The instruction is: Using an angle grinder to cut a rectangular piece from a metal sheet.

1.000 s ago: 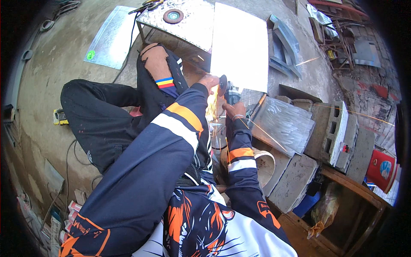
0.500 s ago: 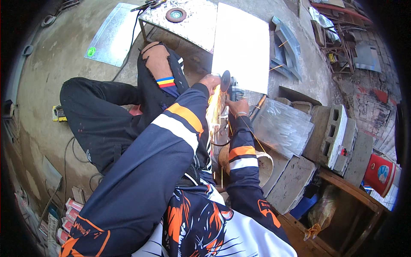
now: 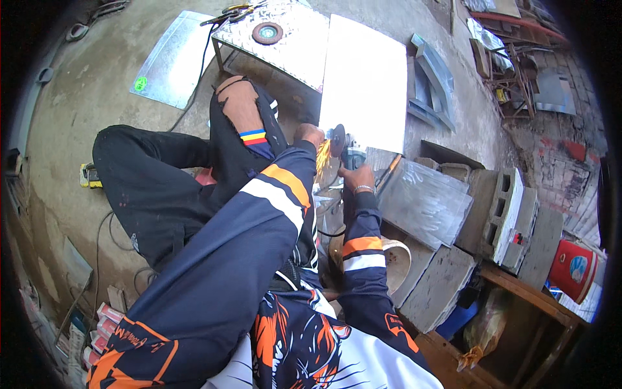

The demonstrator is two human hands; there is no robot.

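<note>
Two hands, left hand [image 3: 310, 135] and right hand [image 3: 357, 177], grip one angle grinder [image 3: 345, 150].

navy sleeve [image 3: 259, 214] orange-white striped, red bucket [image 3: 573, 269]

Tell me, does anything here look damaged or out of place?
Yes: the black trousers are ripped wide open at the raised knee. Orange sparks fly from the angle grinder held in both bare hands, close to the left sleeve.

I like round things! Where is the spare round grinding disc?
In the head view, the round reddish-brown grinding disc lies at top centre on the shiny patterned metal table, beside the white metal sheet.
</note>
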